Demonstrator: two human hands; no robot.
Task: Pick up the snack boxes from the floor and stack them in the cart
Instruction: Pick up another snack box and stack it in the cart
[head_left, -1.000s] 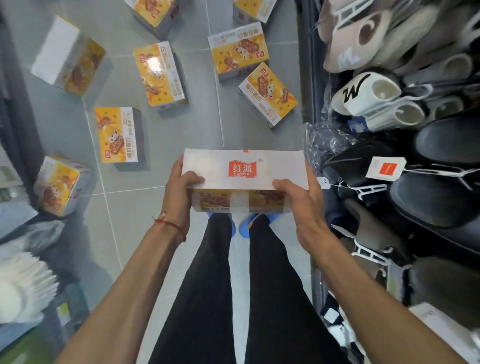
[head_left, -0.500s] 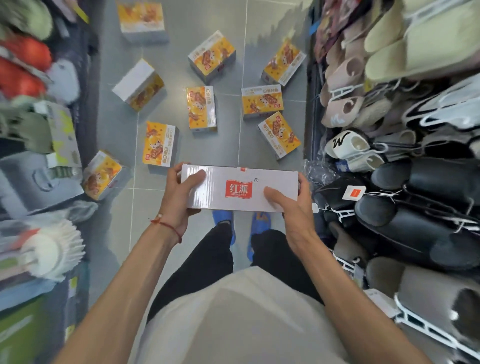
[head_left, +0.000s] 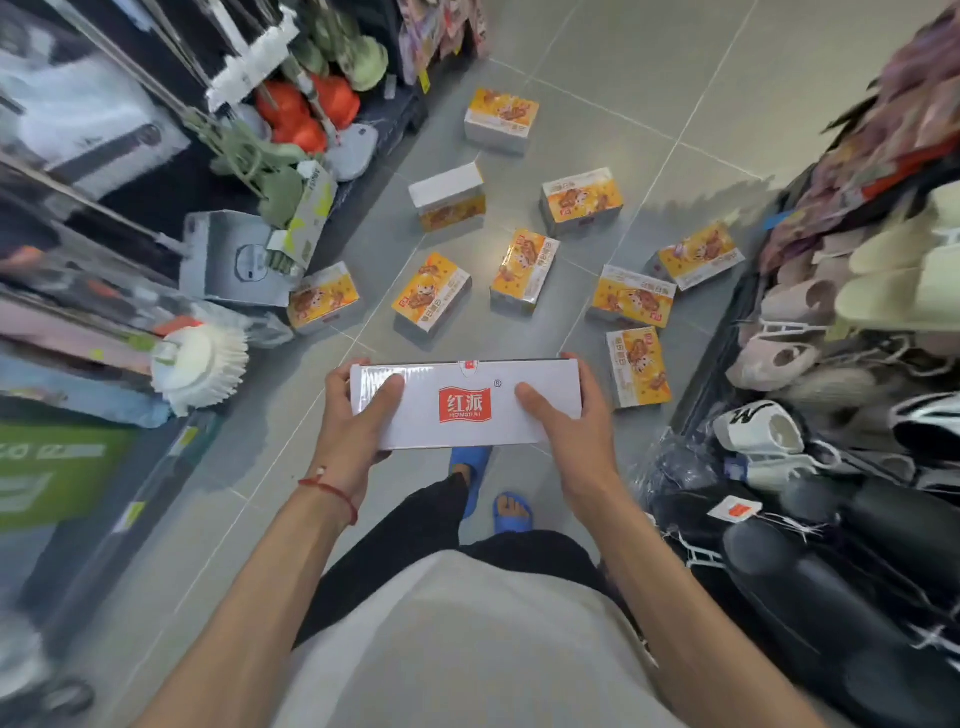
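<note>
I hold one snack box (head_left: 465, 402) level in front of my waist, its white side with a red logo facing up. My left hand (head_left: 353, 421) grips its left end and my right hand (head_left: 563, 423) its right end, thumbs on top. Several more yellow-and-white snack boxes lie scattered on the grey tile floor ahead, among them one (head_left: 431, 296) just beyond the held box, one (head_left: 636, 366) to the right and one (head_left: 501, 122) farthest away. No cart is in view.
A rack of slippers and shoes (head_left: 831, 415) lines the right side of the aisle. Shelves with brushes, mops and boxed goods (head_left: 197, 291) line the left. My feet in blue sandals (head_left: 511, 512) stand on the tile floor (head_left: 649, 78).
I have straightened up and the view has swung left and tilted: the floor boxes look farther away, the left shelves came into view. Both hands keep the same hold on the box.
</note>
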